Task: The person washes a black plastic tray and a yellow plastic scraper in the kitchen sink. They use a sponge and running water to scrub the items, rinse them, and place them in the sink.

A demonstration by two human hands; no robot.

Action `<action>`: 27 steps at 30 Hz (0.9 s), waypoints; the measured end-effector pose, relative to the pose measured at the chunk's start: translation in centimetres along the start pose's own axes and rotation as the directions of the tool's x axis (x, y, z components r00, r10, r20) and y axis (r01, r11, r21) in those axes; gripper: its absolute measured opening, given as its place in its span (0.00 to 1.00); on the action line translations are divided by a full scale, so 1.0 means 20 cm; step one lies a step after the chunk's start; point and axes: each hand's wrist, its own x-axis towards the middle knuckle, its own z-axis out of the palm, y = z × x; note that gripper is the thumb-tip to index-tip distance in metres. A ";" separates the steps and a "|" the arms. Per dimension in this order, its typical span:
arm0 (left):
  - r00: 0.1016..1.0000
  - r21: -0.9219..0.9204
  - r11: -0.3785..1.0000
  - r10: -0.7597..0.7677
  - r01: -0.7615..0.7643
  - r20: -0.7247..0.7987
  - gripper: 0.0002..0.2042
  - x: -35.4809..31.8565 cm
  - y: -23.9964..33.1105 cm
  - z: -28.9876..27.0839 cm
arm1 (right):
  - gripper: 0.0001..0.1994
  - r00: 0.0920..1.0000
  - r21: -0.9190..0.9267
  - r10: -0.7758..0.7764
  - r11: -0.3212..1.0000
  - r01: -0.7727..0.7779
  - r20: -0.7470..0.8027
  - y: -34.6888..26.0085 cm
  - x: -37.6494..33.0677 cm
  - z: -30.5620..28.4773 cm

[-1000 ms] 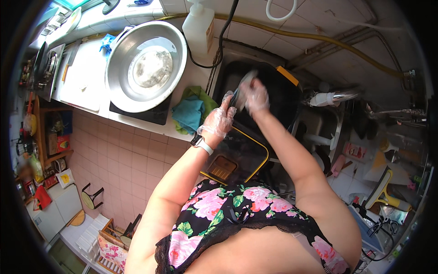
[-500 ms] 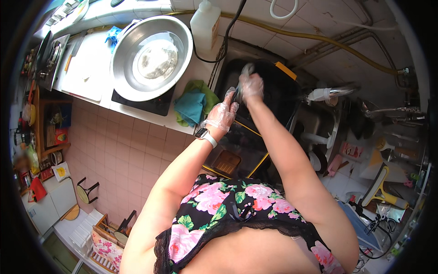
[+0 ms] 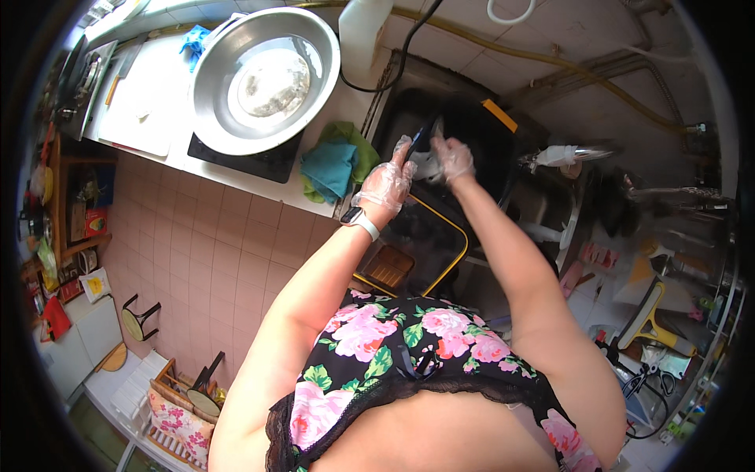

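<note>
Both my hands wear clear plastic gloves over a black tub (image 3: 491, 145) with an orange strip on its rim. My left hand (image 3: 385, 185), with a watch at its wrist, is closed around a slim dark object (image 3: 417, 140) pointing up and away; its kind does not show. Close by on the right, my right hand (image 3: 454, 160) has its fingers curled together. A thin greyish piece sticks up past those fingertips, too blurred to name. Between the hands, a pale, whitish thing (image 3: 425, 165) shows against the black; I cannot tell whether either hand touches it.
Left of the tub, a large metal basin (image 3: 206, 98) holds water and a pale round thing. Green and teal cloths (image 3: 329, 169) lie at the counter's edge. A white bottle (image 3: 363, 35) stands behind. To the right are a tap (image 3: 560, 157) and a metal sink (image 3: 543, 206).
My right hand has drawn slightly right and nearer, away from the left hand. The pale thing between them and the left hand's slim dark object now show more plainly. The view has shifted slightly.
</note>
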 end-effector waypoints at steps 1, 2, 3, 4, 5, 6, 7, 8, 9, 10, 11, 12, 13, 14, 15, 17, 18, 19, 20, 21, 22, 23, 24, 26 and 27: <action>1.000 -0.038 0.999 -0.008 0.009 0.023 0.21 -0.01 0.01 -0.02 | 0.24 0.998 -0.064 0.056 0.996 -0.057 -0.008 0.08 0.10 0.00; 0.999 -0.075 0.997 0.037 -0.036 0.010 0.22 -0.01 -0.02 -0.01 | 0.22 0.999 -0.155 0.030 0.988 -0.026 0.018 0.14 0.18 0.01; 0.997 -0.108 0.991 0.082 -0.081 -0.002 0.22 0.00 -0.02 -0.03 | 0.20 0.999 -0.240 0.006 0.971 0.005 0.047 0.20 0.25 0.03; 0.996 -0.155 0.987 -0.017 0.031 0.092 0.23 -0.02 -0.01 -0.06 | 0.19 0.997 -0.322 -0.015 0.946 0.040 0.079 0.26 0.32 0.06; 0.994 -0.165 0.984 -0.046 0.063 0.103 0.23 -0.03 -0.01 -0.06 | 0.18 0.988 -0.402 -0.089 0.906 0.133 0.125 0.34 0.38 0.12; 0.990 -0.173 0.981 -0.074 0.093 0.116 0.24 -0.05 -0.01 -0.06 | 0.18 0.972 -0.471 -0.156 0.853 0.223 0.176 0.43 0.43 0.19; 0.986 -0.180 0.976 -0.101 0.124 0.130 0.24 -0.05 -0.02 -0.06 | 0.18 0.949 -0.532 -0.217 0.788 0.310 0.230 0.52 0.47 0.27; 0.983 -0.149 0.977 -0.132 0.151 0.131 0.24 -0.05 -0.04 -0.04 | 0.18 0.909 -0.605 -0.234 0.685 0.405 0.344 0.61 0.51 0.35; 0.984 -0.125 0.982 -0.128 0.143 0.123 0.25 -0.04 -0.03 -0.04 | 0.18 0.861 -0.657 -0.234 0.566 0.499 0.453 0.67 0.54 0.42; 0.986 -0.102 0.986 -0.122 0.134 0.117 0.25 -0.03 -0.02 -0.05 | 0.20 0.804 -0.682 -0.215 0.436 0.587 0.555 0.74 0.55 0.47; 0.987 -0.084 0.987 -0.128 0.137 0.102 0.26 -0.04 0.00 -0.06 | 0.20 0.827 -0.678 -0.147 0.504 0.535 0.543 0.75 0.52 0.51; 0.988 -0.107 0.984 -0.138 0.145 0.072 0.25 -0.04 0.00 -0.06 | 0.20 0.844 -0.674 -0.076 0.566 0.475 0.531 0.76 0.47 0.54; 0.984 -0.138 0.976 -0.161 0.171 0.082 0.25 -0.05 0.00 -0.06 | 0.20 0.813 -0.659 -0.033 0.568 0.493 0.581 0.77 0.43 0.58; 0.982 -0.174 0.968 -0.165 0.179 0.090 0.25 -0.04 0.02 -0.07 | 0.20 0.787 -0.651 0.013 0.572 0.500 0.616 0.78 0.40 0.59; 0.981 -0.210 0.960 -0.169 0.187 0.099 0.25 -0.03 0.04 -0.08 | 0.19 0.710 -0.618 0.034 0.523 0.587 0.703 0.81 0.40 0.60; 0.965 -0.160 0.958 -0.212 0.237 0.157 0.23 -0.02 0.06 -0.09 | 0.18 0.530 -0.515 0.093 0.425 0.745 0.843 0.83 0.37 0.63; 0.970 -0.163 0.963 -0.189 0.214 0.154 0.23 -0.02 0.05 -0.07 | 0.19 0.430 -0.446 0.130 0.378 0.811 0.893 0.84 0.36 0.65; 0.974 -0.166 0.968 -0.166 0.191 0.154 0.22 -0.01 0.04 -0.06 | 0.19 0.328 -0.369 0.172 0.335 0.867 0.929 0.84 0.34 0.66; 0.976 -0.182 0.966 -0.159 0.185 0.146 0.22 -0.01 0.03 -0.07 | 0.19 0.474 -0.464 0.116 0.494 0.735 0.873 0.73 0.29 0.62; 0.978 -0.200 0.963 -0.157 0.182 0.135 0.21 -0.01 0.02 -0.08 | 0.18 0.608 -0.513 0.088 0.639 0.573 0.789 0.49 0.18 0.51; 0.980 -0.213 0.963 -0.140 0.167 0.138 0.21 -0.01 0.02 -0.08 | 0.18 0.736 -0.518 0.093 0.770 0.374 0.670 0.30 0.12 0.40; 0.982 -0.223 0.964 -0.117 0.148 0.147 0.21 0.00 0.01 -0.08 | 0.17 0.754 -0.459 0.090 0.838 0.296 0.651 0.20 0.09 0.34; 0.983 -0.228 0.965 -0.095 0.130 0.155 0.22 0.00 0.00 -0.08 | 0.16 0.769 -0.390 0.086 0.894 0.222 0.634 0.13 0.07 0.30; 0.980 -0.260 0.956 -0.094 0.138 0.173 0.22 0.01 -0.02 -0.08 | 0.15 0.767 -0.216 -0.059 0.943 0.252 0.639 0.01 0.03 0.18; 0.979 -0.277 0.950 -0.094 0.142 0.182 0.22 0.01 -0.03 -0.08 | 0.15 0.735 -0.116 -0.201 0.927 0.356 0.648 -0.01 -0.01 0.10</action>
